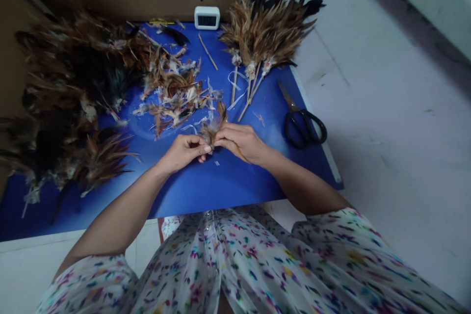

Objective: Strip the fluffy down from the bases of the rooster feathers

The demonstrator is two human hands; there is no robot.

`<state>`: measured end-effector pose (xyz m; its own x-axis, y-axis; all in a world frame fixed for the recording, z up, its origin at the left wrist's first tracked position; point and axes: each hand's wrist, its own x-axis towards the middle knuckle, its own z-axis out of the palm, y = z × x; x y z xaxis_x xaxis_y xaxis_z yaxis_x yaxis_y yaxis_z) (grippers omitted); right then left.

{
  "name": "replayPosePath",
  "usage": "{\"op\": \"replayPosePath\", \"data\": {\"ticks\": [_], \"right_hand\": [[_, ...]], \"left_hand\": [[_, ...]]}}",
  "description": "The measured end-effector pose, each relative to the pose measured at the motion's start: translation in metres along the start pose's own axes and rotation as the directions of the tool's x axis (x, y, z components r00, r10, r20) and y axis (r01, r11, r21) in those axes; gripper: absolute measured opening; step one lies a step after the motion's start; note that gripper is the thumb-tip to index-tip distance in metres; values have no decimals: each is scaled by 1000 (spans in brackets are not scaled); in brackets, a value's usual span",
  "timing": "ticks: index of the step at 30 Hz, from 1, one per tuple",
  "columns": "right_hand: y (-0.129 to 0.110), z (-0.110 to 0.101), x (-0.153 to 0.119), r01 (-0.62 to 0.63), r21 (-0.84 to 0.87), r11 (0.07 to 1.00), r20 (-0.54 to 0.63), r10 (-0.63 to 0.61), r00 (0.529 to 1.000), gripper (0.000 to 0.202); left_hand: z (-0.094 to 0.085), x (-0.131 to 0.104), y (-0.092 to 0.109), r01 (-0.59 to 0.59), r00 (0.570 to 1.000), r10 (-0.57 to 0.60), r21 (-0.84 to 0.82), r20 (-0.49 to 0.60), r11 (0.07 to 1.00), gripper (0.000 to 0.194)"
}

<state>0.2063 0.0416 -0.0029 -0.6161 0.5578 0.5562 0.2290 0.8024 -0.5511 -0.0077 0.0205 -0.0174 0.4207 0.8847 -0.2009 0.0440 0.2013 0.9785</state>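
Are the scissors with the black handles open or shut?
Shut. The scissors lie on the blue tabletop with their blades together, making one narrow point.

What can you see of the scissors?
The scissors have two large black handle loops, plastic-looking, and dull metallic blades that look shut or nearly so. They lie on the blue table to the right of the right hand, blades pointing away from the person, the outer loop at the table's right edge. Neither hand touches them.

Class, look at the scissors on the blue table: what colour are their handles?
The scissor handles are black, shown best in the head view.
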Motion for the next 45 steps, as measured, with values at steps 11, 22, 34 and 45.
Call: {"op": "replayPosePath", "data": {"ticks": [11, 22, 34, 45], "right_hand": [[-3, 2, 0, -10, 27, 1000, 2, 10, 1000, 17], [2, -6, 6, -391, 558, 732, -223, 586, 779, 30], [23, 8, -2, -522, 377, 765, -178, 613, 770, 12], [18, 33, 7, -169, -266, 949, 89, 199, 976, 15]], "left_hand": [[1, 0, 4, -47, 999, 46, 37, 21, 998, 36], [-3, 2, 2, -287, 917, 265, -30, -297, 958, 33], [-8, 6, 12, -396, 763, 276, -86, -584, 914, 46], [-7, 4, 12, -414, 742, 289, -74, -604, 907, 42]]}}
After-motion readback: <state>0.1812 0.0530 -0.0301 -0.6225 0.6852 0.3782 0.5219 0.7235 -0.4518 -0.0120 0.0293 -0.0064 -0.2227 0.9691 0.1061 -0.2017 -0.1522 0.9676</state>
